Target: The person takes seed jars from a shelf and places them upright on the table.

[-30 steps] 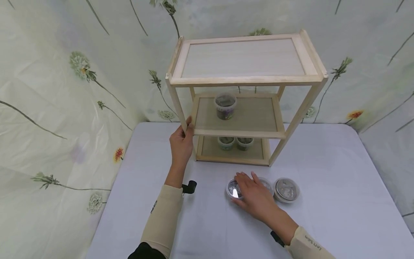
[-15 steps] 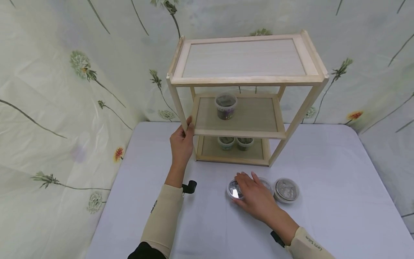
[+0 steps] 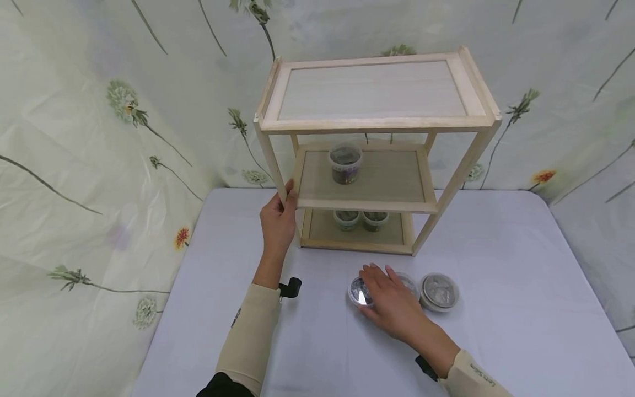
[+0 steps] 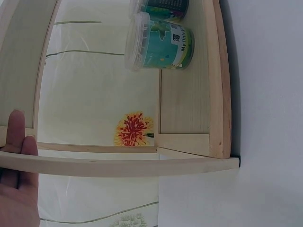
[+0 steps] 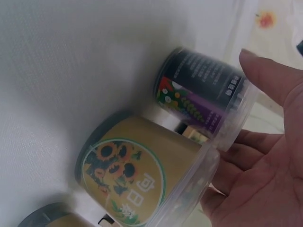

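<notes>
Grey table (image 3: 496, 309), shelf (image 3: 377, 118), tubs (image 3: 439, 291)

The shelf (image 3: 377, 124) is pale bare wood, matt with a fine grain, and the left hand (image 3: 278, 220) grips its smooth front post. The tubs (image 5: 203, 106) under the right hand (image 3: 392, 300) are clear glossy plastic with shiny printed paper labels, and their lids (image 3: 439, 290) catch the light near the front edge of the tabletop. The tabletop cloth (image 3: 496, 309) looks matt with a fine weave, the flowered backdrop (image 3: 99, 138) is thin, slightly glossy sheeting with creases.
</notes>
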`<state>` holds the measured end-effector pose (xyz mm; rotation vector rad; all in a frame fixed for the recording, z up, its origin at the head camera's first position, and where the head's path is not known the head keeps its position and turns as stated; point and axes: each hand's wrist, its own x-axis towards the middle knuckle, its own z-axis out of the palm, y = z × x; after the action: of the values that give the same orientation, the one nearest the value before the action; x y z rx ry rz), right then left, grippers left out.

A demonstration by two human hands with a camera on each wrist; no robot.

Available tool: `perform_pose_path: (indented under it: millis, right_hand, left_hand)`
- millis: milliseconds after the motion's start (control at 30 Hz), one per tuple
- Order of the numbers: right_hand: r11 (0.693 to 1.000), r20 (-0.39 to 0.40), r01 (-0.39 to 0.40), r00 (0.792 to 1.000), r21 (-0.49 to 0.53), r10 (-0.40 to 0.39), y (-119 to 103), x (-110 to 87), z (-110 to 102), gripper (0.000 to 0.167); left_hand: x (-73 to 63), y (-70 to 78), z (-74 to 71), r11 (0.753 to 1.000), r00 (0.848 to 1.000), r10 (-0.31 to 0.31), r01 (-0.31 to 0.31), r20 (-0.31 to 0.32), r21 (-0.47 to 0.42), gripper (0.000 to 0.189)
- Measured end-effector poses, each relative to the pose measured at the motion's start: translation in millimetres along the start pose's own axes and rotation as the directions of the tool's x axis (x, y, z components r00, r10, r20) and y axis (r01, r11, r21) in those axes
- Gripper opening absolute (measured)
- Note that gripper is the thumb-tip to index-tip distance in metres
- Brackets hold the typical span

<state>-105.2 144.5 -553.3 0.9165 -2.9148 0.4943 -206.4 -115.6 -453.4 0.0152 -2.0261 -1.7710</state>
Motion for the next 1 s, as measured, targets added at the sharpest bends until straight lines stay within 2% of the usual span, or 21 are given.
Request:
perform_pose_path:
  millis: [400, 800, 1000]
  right_hand:
    - [0.998, 0.003, 0.032, 0.999, 0.046, -0.033, 3, 0.7, -8, 0.090]
    - [0.994, -0.018, 0.076, 0.997, 0.076, -0.075, -4, 11.2, -43, 0.102]
    - [0.994, -0.067, 0.092, 0.994, 0.054, -0.089, -5, 15.2, -62, 0.103]
  left_hand:
    - [0.8, 1.6, -1.3, 1.000, 1.000, 0.004, -0.004, -0.005, 0.015, 0.031]
    - [0.7, 2.1, -1.0, 1.000, 1.000, 0.009, -0.009, -0.004, 0.021, 0.032]
    - [7.5, -24.6, 2.2, 1.000, 1.000, 0.000, 0.000, -0.005, 0.021, 0.033]
